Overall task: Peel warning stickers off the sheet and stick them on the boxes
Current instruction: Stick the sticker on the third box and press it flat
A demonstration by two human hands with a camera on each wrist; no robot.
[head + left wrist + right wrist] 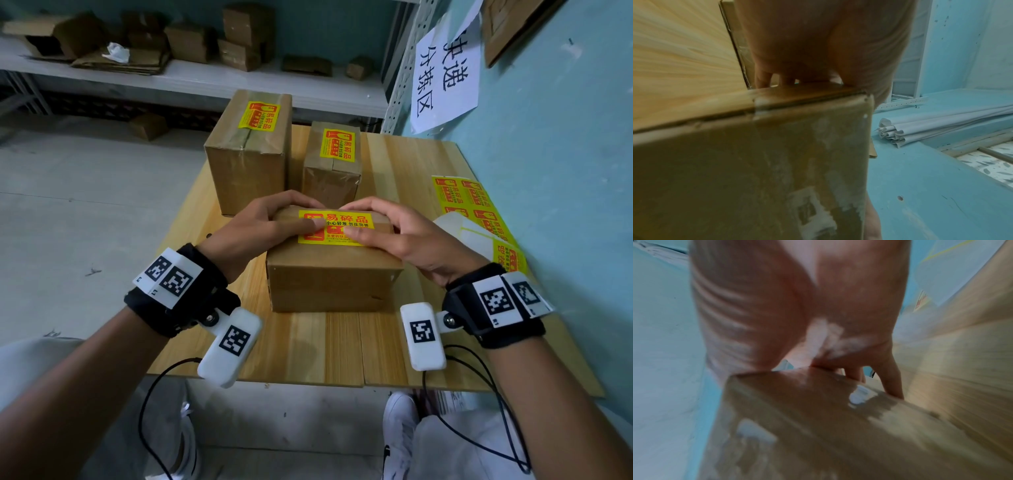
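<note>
A low brown cardboard box (332, 277) sits mid-table with a yellow warning sticker (342, 219) on its top. My left hand (291, 216) and right hand (373, 219) both hold this box: the thumbs press flat on the sticker and the fingers curl over the box's far edge. The left wrist view shows the left hand (818, 48) over the box (756, 162) edge. The right wrist view, blurred, shows the right hand (797, 305) on the box (818, 418). The yellow sticker sheet (476, 202) lies at the table's right edge, its white backing (469, 233) curled up.
Behind the held box stand a tall box (246, 168) and a smaller box (331, 178), each with a yellow sticker on top. The wooden table (308, 346) meets a teal wall at the right. A shelf (191, 78) with cardboard boxes runs behind.
</note>
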